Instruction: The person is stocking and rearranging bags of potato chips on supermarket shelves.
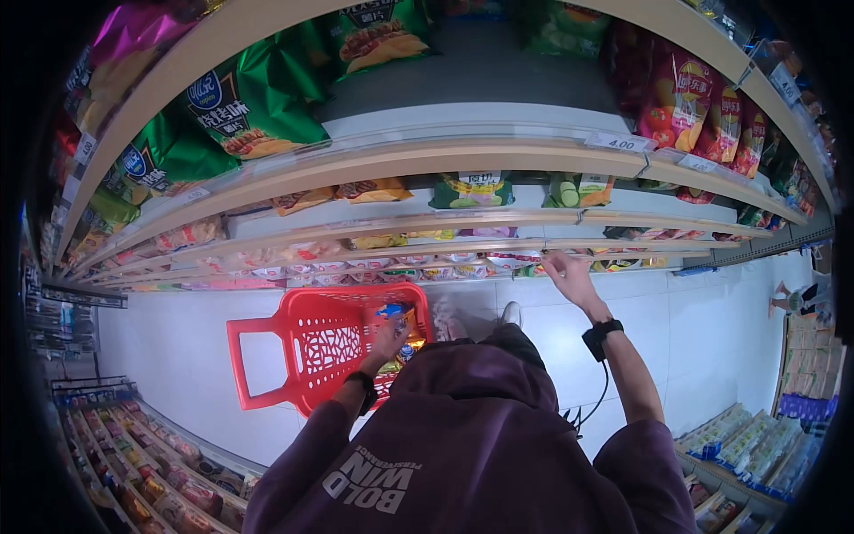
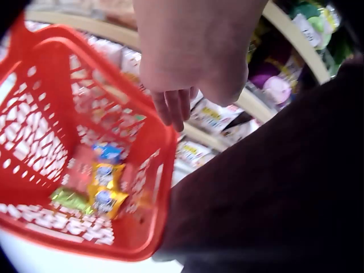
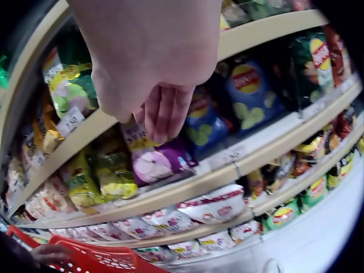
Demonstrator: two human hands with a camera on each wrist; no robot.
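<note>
Purple snack bag (image 3: 162,162) is sitting on the shelf (image 3: 170,195), flanked by blue bags (image 3: 250,94) and yellow-green bags (image 3: 114,179), and the right hand (image 1: 572,280) is overlapping it in the right wrist view! Those fingers are curling, but whether they're touching or pinching it, I cannot tell. Over at the red basket (image 2: 169,153), the left hand (image 1: 388,342) is hanging loose-fingered and gripping nothing, while several packets (image 2: 106,202) are lying inside. Picking from the shelf seems to be the step in hand; the next move is probably calling for a firm pinch, then a clean pull outward past its neighbours.
</note>
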